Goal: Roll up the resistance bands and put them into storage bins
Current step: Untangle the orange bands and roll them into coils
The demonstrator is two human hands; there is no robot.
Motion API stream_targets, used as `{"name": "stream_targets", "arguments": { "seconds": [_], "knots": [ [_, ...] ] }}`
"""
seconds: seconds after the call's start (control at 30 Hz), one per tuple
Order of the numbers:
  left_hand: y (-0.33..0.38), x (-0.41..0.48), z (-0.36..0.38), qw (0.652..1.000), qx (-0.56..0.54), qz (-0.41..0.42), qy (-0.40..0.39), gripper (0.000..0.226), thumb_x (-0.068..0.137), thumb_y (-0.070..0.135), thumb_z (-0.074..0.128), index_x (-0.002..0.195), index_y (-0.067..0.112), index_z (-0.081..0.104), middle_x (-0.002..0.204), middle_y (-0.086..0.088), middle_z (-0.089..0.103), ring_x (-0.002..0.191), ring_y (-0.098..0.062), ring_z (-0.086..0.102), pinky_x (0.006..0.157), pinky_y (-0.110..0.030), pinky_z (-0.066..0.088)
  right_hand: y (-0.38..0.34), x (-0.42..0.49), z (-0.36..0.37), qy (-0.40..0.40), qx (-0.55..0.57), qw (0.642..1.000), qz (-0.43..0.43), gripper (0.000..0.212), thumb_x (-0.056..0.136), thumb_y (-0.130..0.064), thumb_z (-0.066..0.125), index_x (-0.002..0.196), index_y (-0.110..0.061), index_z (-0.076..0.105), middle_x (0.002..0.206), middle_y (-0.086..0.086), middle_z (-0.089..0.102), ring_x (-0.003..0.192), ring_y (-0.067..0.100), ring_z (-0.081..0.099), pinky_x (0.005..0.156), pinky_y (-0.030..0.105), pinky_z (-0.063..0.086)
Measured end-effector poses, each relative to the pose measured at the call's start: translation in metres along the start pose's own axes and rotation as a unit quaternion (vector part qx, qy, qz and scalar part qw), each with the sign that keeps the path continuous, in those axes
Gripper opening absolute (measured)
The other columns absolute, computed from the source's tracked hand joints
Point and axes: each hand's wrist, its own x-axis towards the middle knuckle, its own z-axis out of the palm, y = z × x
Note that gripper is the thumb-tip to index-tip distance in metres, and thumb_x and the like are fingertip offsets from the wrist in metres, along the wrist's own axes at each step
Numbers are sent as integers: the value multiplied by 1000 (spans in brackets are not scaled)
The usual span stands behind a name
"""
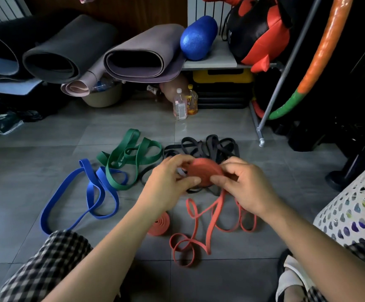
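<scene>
Both grips are closed on one red roll (203, 173): the left hand (168, 182) and the right hand (242, 186) pinch it from each side. Its loose tail (201, 234) drops below the right grip onto the grey tiled floor (46, 138). Behind the grips lies a heap of black bands (209, 147); a green band (133, 153) and a blue band (90, 192) lie to the left. A small red roll (158, 225) sits below the left grip. A white basket (355, 210) with holes stands right of the right grip. Rolled mats (68, 55) are far behind

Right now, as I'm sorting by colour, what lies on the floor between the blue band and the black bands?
The green band lies there, overlapping the blue band and meeting the black bands, in the head view.
</scene>
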Motion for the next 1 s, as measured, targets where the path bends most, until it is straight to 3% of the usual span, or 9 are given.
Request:
{"name": "stream_targets", "arguments": {
  "seconds": [0.07, 0.13, 0.23, 0.43, 0.57, 0.67, 0.73, 0.87, 1.0],
  "knots": [
    [-3, 1, -4, 984, 146, 97, 1, 39, 75, 11, 73, 112, 20, 64, 97, 8, 57, 77, -4, 56, 76, -13, 46, 1, -1, 0, -36, -132, 989, -55, 18, 81, -22, 67, 92, -7, 70, 89, 2, 58, 81, 21, 58, 71, 38, 45],
    [-3, 0, -3, 982, 137, 129, -14, 27, 74, 6, 73, 99, 16, 70, 88, 2, 63, 75, -8, 57, 76, -20, 47, -4, -1, -2, -54, -152, 984, -75, 18, 81, -24, 67, 93, -10, 70, 89, -1, 57, 82, 18, 57, 71, 37, 45],
    [3, -2, -4, 998, -48, 51, 9, 22, 74, -3, 70, 82, 18, 67, 81, -8, 69, 74, -20, 66, 75, -31, 55, -11, 4, -9, -48, 23, 998, -26, 17, 77, -20, 70, 92, -11, 71, 86, -2, 58, 80, 11, 58, 75, 27, 46],
    [18, -7, 3, 945, -326, 8, 24, 15, 65, 10, 66, 80, 11, 64, 74, 0, 71, 72, -20, 68, 70, -29, 58, -26, 5, -17, -20, 320, 946, 48, 16, 67, -23, 65, 82, -17, 68, 74, -10, 67, 74, 1, 62, 70, 11, 46],
    [20, -10, 14, 897, -440, -20, 26, 15, 66, 10, 62, 80, 7, 59, 76, -1, 70, 72, -15, 68, 66, -24, 57, -28, 0, -7, 14, 416, 906, 80, 16, 67, -22, 64, 80, -16, 69, 73, -6, 71, 72, 4, 65, 68, 15, 51],
    [14, -11, 20, 872, -486, -62, 12, 14, 68, 9, 60, 81, 5, 56, 77, -5, 70, 72, -15, 68, 64, -22, 57, -24, 1, 1, 40, 390, 916, 86, 15, 68, -28, 64, 79, -20, 70, 76, -6, 73, 76, 4, 66, 73, 16, 50],
    [12, -9, 14, 907, -412, -86, -21, 12, 74, 4, 62, 85, 5, 58, 81, -8, 70, 73, -15, 69, 64, -22, 56, -19, 3, -4, 34, 296, 952, 69, 9, 73, -27, 66, 80, -22, 70, 73, -9, 71, 73, 2, 64, 71, 13, 48],
    [7, -2, 0, 998, -38, 7, -48, 30, 76, 1, 70, 100, 18, 65, 85, 11, 65, 69, 5, 62, 69, -10, 49, -7, 4, -13, -10, -60, 997, -48, 17, 80, -23, 69, 91, -11, 72, 78, -4, 61, 75, 12, 59, 69, 23, 45],
    [10, -2, 0, 998, -18, 52, -1, 26, 74, -3, 70, 82, 22, 69, 69, 15, 66, 64, 0, 62, 69, -14, 51, -13, 2, -12, -27, -18, 999, -36, 20, 78, -23, 70, 95, -14, 72, 83, -4, 62, 79, 9, 59, 72, 22, 46]
  ]
}}
